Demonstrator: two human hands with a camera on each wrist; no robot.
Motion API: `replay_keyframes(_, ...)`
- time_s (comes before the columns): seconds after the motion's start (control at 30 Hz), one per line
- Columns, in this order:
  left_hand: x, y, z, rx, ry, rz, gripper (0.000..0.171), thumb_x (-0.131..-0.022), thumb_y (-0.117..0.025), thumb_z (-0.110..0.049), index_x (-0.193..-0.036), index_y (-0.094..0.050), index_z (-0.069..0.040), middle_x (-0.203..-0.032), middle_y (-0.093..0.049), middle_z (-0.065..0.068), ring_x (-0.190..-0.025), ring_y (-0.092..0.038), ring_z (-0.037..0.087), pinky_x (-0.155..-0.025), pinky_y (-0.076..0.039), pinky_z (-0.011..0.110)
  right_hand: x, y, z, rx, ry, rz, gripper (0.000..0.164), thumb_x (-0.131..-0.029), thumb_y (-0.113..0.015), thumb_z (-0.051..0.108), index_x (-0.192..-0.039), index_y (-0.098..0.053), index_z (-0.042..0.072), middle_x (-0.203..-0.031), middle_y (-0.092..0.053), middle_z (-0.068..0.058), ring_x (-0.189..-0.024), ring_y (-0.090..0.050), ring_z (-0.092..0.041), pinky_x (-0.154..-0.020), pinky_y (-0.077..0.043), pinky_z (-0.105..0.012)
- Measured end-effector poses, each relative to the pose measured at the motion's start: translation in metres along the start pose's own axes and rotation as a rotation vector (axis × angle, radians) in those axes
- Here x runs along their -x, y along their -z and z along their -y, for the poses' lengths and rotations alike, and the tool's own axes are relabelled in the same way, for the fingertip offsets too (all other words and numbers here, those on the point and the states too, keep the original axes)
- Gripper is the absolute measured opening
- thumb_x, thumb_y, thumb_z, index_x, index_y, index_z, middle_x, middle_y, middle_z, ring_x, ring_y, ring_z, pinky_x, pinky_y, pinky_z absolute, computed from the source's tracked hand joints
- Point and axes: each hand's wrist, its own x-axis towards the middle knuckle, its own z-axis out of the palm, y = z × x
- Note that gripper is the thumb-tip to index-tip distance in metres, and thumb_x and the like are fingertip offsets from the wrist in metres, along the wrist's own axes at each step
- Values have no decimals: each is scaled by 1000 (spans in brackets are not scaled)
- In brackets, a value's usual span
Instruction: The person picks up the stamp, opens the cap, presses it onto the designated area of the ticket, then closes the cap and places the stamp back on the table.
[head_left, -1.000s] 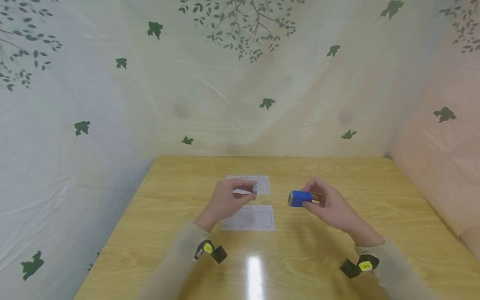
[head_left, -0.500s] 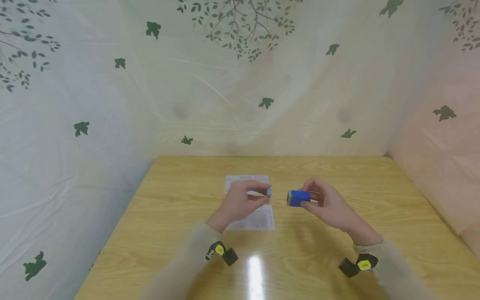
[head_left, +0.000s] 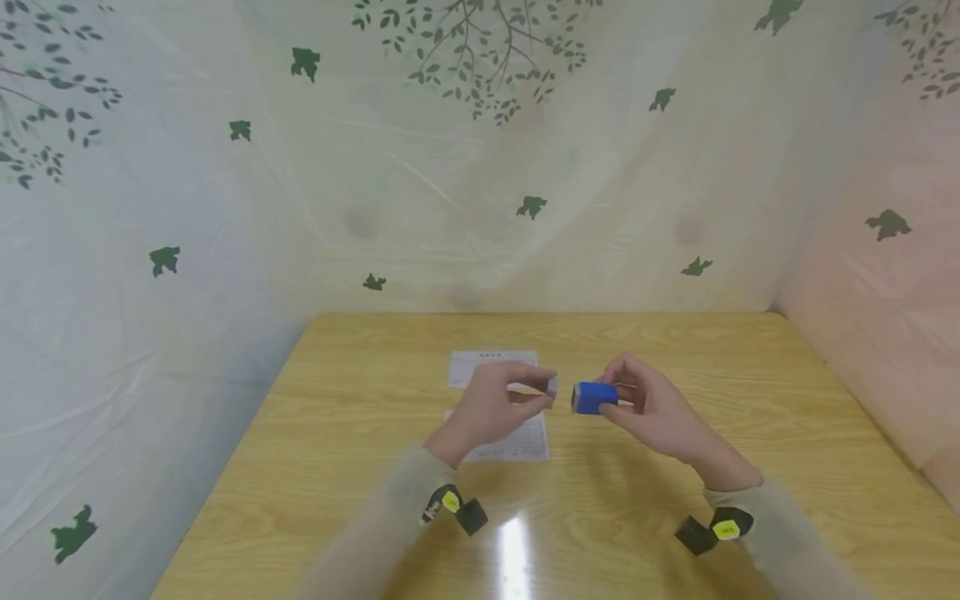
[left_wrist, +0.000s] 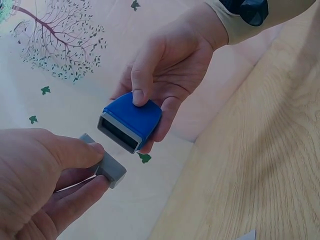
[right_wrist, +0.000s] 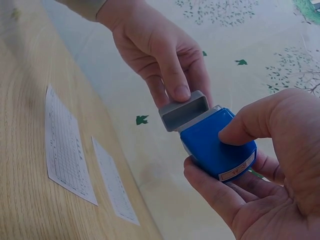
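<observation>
My right hand point(head_left: 648, 408) grips a blue self-inking stamp point(head_left: 596, 397) above the table, its grey-rimmed face turned toward the left hand. In the right wrist view a small label with red marks shows on the end of the stamp point(right_wrist: 218, 145). A grey rectangular cap point(left_wrist: 111, 167) is pinched between the thumb and fingers of my left hand point(head_left: 495, 404). The hollow of the cap point(right_wrist: 185, 112) faces the stamp. In the left wrist view a small gap lies between cap and stamp face point(left_wrist: 120, 134).
Two printed paper sheets lie on the wooden table point(head_left: 337, 400): a far sheet point(head_left: 468, 367) and a nearer sheet point(head_left: 525, 437), both partly behind the left hand. Pale curtains with leaf patterns point(head_left: 420, 208) stand behind and at both sides of the table.
My left hand has moved to the right with the cap, closing most of the distance to the stamp. The right hand with the stamp has stayed nearly in place.
</observation>
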Motion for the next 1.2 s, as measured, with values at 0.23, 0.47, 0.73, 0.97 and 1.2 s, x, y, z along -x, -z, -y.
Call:
replay_keyframes(0.23, -1, -6, 0, 10, 7, 9, 34, -97, -76, -2, -130, -73, -2, -125, -78, 14, -113, -76, 26, -88, -64, 19, 0, 0, -1, 10, 3, 3, 23, -100, -67, -4, -116, -51, -1, -122, -60, -22, -119, -70, -39, -92, -63, -25)
replay_keyframes(0.47, -2, -11, -2, 25, -21, 8, 33, -97, -76, -3, -130, -73, -1, -123, -79, 14, -113, -77, 26, -87, -64, 19, -1, -2, -1, -2, 1, 6, 25, -98, -68, -5, -116, -50, -1, -122, -61, -23, -118, -70, -38, -92, -64, -27)
replay_keyframes(0.73, -4, -16, -4, 42, -39, 10, 34, -96, -77, -3, -129, -72, 2, -123, -79, 16, -111, -77, 28, -85, -64, 18, -2, -3, 0, -26, 14, 20, 24, -98, -66, -6, -115, -50, -3, -121, -59, -24, -119, -69, -41, -92, -64, -27)
replay_keyframes(0.97, -5, -19, -3, 33, -31, 4, 34, -97, -77, -4, -130, -72, 1, -123, -79, 15, -111, -77, 27, -85, -64, 18, -2, -6, -1, -12, 0, 8, 24, -98, -68, -5, -115, -50, -2, -116, -59, -20, -114, -71, -34, -91, -64, -27)
replay_keyframes(1.2, -4, -21, -3, 22, -37, -8, 33, -97, -77, -5, -129, -73, -1, -124, -79, 14, -111, -78, 27, -84, -64, 17, -2, -8, -5, -3, 1, -1, 25, -98, -68, -6, -114, -50, 0, -116, -59, -17, -110, -72, -23, -91, -64, -26)
